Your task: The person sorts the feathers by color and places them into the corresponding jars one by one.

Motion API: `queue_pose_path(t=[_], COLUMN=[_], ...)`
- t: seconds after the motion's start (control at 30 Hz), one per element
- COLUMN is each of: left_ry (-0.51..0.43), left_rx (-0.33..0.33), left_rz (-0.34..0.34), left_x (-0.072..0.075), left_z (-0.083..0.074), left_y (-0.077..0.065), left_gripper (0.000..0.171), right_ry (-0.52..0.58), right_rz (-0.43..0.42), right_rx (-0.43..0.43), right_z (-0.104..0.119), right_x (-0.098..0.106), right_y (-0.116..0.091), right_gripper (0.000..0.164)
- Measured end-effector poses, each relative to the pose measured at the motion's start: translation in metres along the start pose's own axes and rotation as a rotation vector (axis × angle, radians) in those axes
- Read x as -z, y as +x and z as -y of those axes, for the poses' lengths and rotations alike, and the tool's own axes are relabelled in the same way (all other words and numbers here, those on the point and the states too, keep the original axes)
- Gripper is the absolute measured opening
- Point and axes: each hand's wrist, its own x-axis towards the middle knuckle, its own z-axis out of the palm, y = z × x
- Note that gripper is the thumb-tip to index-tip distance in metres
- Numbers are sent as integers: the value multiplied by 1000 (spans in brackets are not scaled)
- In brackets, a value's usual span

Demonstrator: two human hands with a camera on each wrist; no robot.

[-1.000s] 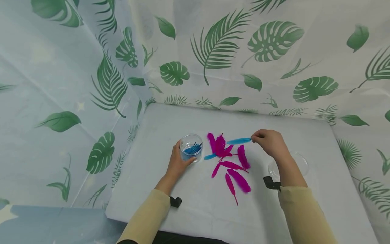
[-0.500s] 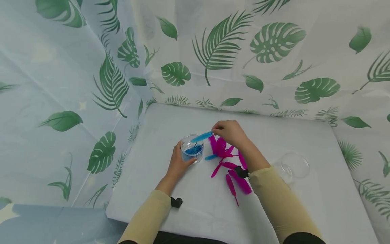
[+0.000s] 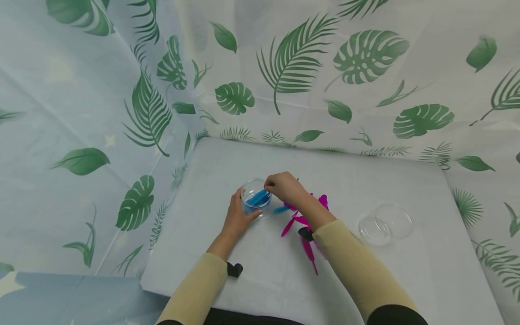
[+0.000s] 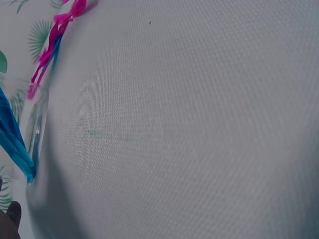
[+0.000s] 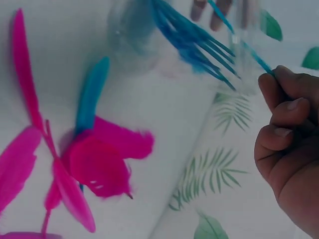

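My left hand [image 3: 237,220] grips a clear jar [image 3: 248,210] on the table, fingers round its far side and thumb at the front. Inside the jar stand several blue feathers [image 5: 192,42], quills up in the right wrist view. Above the rim, my right hand [image 3: 283,186] pinches another blue feather [image 5: 258,60] by its quill, its vane down inside the jar. Magenta feathers [image 5: 99,164] lie scattered right of the jar, partly hidden by the right forearm in the head view. One blue feather [image 5: 92,92] lies partly under them.
Two clear round containers [image 3: 373,231] stand or lie close together on the right of the white table [image 3: 438,253]. A leaf-printed cloth [image 3: 296,108] hangs behind the table and on its left side.
My right hand has carried the blue feather leftward from over the magenta feathers and lowered it into the jar. My left hand stays on the jar.
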Motion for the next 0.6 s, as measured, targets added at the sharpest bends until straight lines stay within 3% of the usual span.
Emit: queue_pose_path(t=[0.3,0.6], left_ry=[-19,-25], left_rx=[-9,-3], left_rz=[-2,11], left_x=[-1,1], left_z=[2,0], left_y=[0,0], left_gripper=[103,102], right_ry=[-80,-99], right_rz=[83,67], right_rx=[13,29], right_z=[5,5], right_x=[-24,-20], right_y=[8,3], right_gripper=[17,20])
